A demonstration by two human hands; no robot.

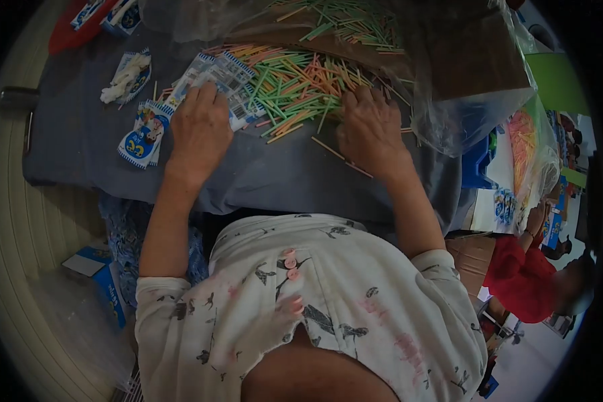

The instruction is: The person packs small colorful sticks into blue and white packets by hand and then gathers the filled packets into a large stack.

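Observation:
My left hand (202, 130) is closed over the near edge of blue-and-clear plastic packets (231, 77), its fingers curled down on them. Just left of it lie blue-and-white printed packets (143, 134) with a cartoon figure. A loose pile of thin green, orange and yellow sticks (298, 87) spreads between my hands. My right hand (374, 130) is at the pile's right side, fingers bent down and together among the sticks; the fingertips are hidden. Beside its wrist a single long stick (342, 157) lies on the grey cloth (281, 164).
A white crumpled piece (124, 80) rests on another packet at the left. More sticks (355, 27) lie at the back, near a brown box in clear plastic (476, 53). A blue crate (476, 164) stands right. A person in red (522, 278) works farther right.

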